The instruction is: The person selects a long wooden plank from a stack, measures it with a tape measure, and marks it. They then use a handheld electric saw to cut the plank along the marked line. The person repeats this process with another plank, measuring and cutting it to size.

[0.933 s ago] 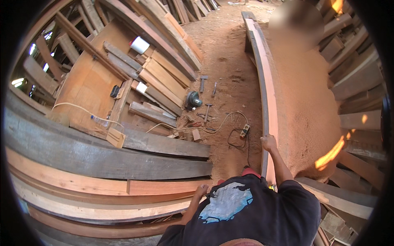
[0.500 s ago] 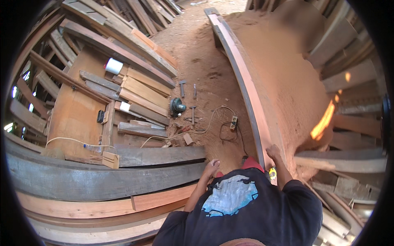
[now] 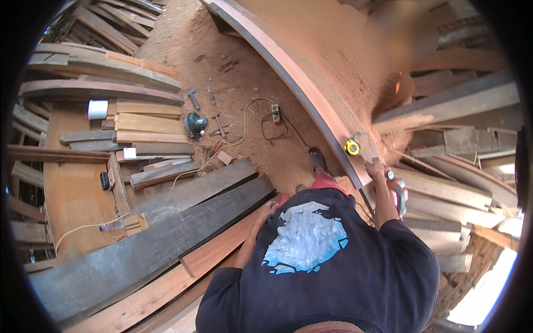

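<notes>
Left hand (image 3: 269, 208): fingers curled beside the red shorts (image 3: 326, 182); I cannot tell whether it grips anything.
Right hand (image 3: 376, 167): at the beam's near end, fingers bent down; its grip is too hidden to tell.
Power tool (image 3: 400, 195): just right of the right wrist, partly behind the forearm, its support hidden. If it is perched loosely, a bump from the arm could tip it.
Tape (image 3: 351, 147): yellow, on the beam just beyond the right hand; a careless sweep of the fingers could knock it off.
Beam (image 3: 311, 91): runs from the right hand up and leftward; pinkish top, dark grey near side. Leaning hard on one end could make it shift, if it is not fixed.
Foot (image 3: 317, 158): close beside the beam, with the black cord (image 3: 296, 129) reaching it; stepping off could snag the cord and tug the power strip (image 3: 276, 113).
Floor: brown, covered in sawdust and chips, perhaps slippery. Two hammers (image 3: 192, 99) and a round green tool (image 3: 195, 125) lie on it, likely stumbling points.
Left side: grey planks (image 3: 166, 222), then plywood (image 3: 75, 177) and a white tub (image 3: 97, 109).
Far side: heaped sawdust (image 3: 333, 44) past the beam; more stacked timber around the edges.
</notes>
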Available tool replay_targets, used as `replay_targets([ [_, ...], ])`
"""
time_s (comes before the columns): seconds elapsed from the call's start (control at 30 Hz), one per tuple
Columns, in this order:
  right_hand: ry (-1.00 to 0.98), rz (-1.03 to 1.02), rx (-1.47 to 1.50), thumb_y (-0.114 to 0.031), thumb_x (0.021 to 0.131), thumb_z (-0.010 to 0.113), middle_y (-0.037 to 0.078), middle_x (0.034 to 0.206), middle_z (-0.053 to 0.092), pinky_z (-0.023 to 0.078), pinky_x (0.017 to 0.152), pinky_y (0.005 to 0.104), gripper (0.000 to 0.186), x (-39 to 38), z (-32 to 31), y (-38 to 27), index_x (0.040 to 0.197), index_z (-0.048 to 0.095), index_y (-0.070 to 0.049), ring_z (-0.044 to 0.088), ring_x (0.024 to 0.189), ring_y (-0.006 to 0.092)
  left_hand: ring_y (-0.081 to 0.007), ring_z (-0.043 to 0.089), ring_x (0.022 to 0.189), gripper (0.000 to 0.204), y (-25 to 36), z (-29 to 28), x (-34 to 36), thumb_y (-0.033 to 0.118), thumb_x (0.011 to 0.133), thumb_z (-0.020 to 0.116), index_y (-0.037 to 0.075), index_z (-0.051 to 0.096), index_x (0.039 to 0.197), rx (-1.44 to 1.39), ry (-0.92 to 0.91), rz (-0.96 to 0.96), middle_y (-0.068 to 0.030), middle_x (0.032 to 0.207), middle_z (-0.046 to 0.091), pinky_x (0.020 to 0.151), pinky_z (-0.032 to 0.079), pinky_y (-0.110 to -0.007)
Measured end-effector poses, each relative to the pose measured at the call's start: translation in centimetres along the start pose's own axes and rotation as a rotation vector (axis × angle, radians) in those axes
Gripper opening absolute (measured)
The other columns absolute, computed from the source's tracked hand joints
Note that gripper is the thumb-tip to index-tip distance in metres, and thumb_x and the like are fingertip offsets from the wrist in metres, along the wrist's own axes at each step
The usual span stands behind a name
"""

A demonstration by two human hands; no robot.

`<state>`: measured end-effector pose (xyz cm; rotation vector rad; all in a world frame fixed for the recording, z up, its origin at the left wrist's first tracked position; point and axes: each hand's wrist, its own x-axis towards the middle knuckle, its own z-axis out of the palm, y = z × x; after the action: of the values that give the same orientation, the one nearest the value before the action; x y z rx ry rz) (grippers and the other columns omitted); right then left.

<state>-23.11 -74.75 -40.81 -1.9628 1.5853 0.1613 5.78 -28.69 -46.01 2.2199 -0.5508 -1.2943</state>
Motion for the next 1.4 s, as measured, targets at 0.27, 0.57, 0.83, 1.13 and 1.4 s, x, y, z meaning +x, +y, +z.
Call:
replay_targets([
  [0.27,-0.002,0.074,0.111,-0.040,0.085,0.066,0.030,0.123,0.061,0.045,0.104,0.0453,0.056,-5.7,4.5,4.8,0.119,0.061,0.004,0.057,0.121,0.0428,-0.0185,0.066,0.085,0.048,-5.0,1.3,2.1,0.038,0.097,0.060,0.001,0.061,0.127,-0.063,-0.136,0.024,-0.0092,0.101,0.071,0.073,0.053,-0.032],
  [0.57,0.025,-0.006,0.017,-0.039,0.078,0.072,0.030,0.139,0.053,0.041,0.111,0.0447,0.080,-1.4,-1.6,-0.6,0.144,0.046,-0.001,0.053,0.129,0.0416,-0.0127,0.063,0.074,0.045,0.8,-3.3,-1.4,0.038,0.097,0.061,0.005,0.058,0.128,-0.495,0.076,-0.214,-0.0042,0.103,0.064,0.063,0.050,-0.026],
  [0.83,-0.198,-0.338,-0.140,-0.038,0.079,0.076,0.028,0.147,0.044,0.034,0.114,0.0521,0.088,2.3,-1.5,-9.1,0.152,0.035,-0.015,0.039,0.139,0.0444,-0.0133,0.057,0.062,0.044,-0.4,1.5,-2.3,0.038,0.097,0.062,0.004,0.061,0.124,-0.400,0.026,-0.236,-0.0040,0.085,0.065,0.053,0.046,-0.030],
  [1.13,-0.211,-0.482,-0.253,-0.022,0.078,0.073,0.026,0.122,0.063,0.052,0.093,0.0467,0.073,5.6,-0.2,-7.8,0.144,0.046,-0.013,0.065,0.105,0.0401,-0.0105,0.062,0.079,0.044,11.0,10.4,0.0,0.035,0.097,0.065,0.002,0.058,0.125,-0.639,-0.060,-0.055,-0.0037,0.101,0.064,0.068,0.050,-0.025],
  [1.4,-0.873,-0.331,0.634,-0.025,0.083,0.068,0.011,0.117,0.059,0.050,0.090,0.0332,0.079,-0.5,-8.0,-1.5,0.150,0.032,-0.002,0.059,0.105,0.0219,-0.0153,0.067,0.080,0.036,27.8,16.6,-0.4,0.032,0.100,0.060,0.003,0.058,0.122,-1.003,-0.311,-0.134,-0.0059,0.094,0.066,0.071,0.057,-0.030],
])
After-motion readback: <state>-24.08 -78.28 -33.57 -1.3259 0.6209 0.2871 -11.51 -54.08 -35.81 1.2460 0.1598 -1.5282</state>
